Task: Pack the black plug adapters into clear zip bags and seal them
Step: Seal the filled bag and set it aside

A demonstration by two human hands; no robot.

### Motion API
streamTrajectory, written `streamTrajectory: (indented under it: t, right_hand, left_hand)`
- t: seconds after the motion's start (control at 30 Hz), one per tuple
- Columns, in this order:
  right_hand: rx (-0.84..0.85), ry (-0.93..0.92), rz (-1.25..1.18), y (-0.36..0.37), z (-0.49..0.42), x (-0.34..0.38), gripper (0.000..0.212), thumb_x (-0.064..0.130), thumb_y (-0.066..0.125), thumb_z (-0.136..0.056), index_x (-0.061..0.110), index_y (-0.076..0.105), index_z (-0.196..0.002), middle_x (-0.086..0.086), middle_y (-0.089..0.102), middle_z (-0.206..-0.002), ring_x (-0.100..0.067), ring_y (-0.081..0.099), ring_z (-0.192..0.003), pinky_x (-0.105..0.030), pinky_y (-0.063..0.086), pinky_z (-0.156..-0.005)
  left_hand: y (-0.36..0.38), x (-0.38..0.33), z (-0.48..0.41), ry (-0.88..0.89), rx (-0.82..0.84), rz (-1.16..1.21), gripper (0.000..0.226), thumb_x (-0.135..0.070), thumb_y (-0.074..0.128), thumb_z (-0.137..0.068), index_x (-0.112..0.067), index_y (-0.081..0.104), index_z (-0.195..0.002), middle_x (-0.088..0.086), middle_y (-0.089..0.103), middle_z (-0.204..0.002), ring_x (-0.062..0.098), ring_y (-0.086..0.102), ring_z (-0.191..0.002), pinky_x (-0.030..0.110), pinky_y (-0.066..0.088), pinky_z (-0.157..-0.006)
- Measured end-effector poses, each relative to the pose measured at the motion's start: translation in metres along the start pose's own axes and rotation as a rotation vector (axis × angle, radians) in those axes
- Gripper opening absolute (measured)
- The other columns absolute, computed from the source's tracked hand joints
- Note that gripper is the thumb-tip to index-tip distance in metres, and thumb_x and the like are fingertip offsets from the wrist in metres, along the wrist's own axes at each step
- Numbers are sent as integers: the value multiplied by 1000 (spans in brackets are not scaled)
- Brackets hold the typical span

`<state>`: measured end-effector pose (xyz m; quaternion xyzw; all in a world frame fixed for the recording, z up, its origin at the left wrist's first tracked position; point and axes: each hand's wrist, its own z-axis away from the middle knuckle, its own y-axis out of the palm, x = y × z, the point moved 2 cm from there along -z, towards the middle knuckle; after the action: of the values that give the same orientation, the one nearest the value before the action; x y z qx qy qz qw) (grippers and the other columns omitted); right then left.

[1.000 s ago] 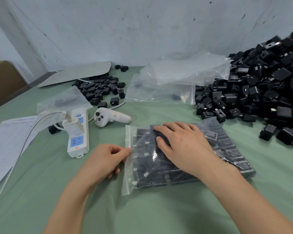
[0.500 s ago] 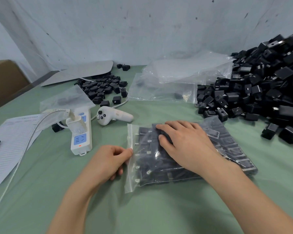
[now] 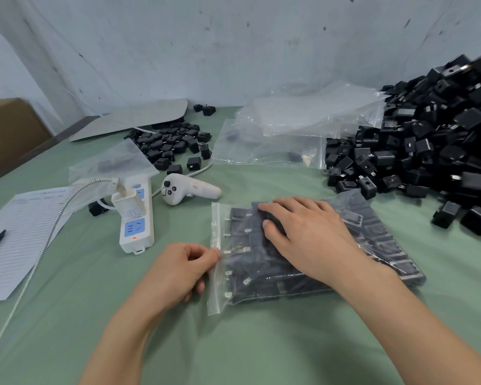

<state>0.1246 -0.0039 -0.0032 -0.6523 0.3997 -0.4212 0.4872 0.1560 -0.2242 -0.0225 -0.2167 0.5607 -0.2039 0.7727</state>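
Clear zip bag of black plug adapters flat on table centre, strip pinched by left hand, top pressed under flat-spread right hand. Could seal patchy or pop open from prongs crowding strip or trapped air. Cannot tell closed length of strip; contents part-hidden under hand.

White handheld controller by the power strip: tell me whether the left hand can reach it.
Probably yes: the white handheld controller lies uncovered just beyond the left hand, bare green cloth between them, though that hand must first release the clear zip bag it pinches.
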Motion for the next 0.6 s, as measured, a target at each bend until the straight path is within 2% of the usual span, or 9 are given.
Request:
streamTrajectory:
  t: [0.33,0.6]
  right_hand:
    - [0,-2,6,-1,0,0,46,48,24,-104,41,38,-147,17,47,-146,-14,40,-136,-32,24,-108]
    - [4,-3,-1,-1,1,1,46,49,24,-104,42,37,-147,17,47,-146,-14,39,-137,-32,23,-108]
  left_hand:
    - [-2,4,3,-15,48,1,40,-44,62,-94,-8,69,-76,4,54,-46,13,34,-34,17,29,-37]
    - [-2,4,6,-8,53,14,40,-43,62,-95,-6,68,-81,3,55,-47,16,33,-38,18,29,-38]
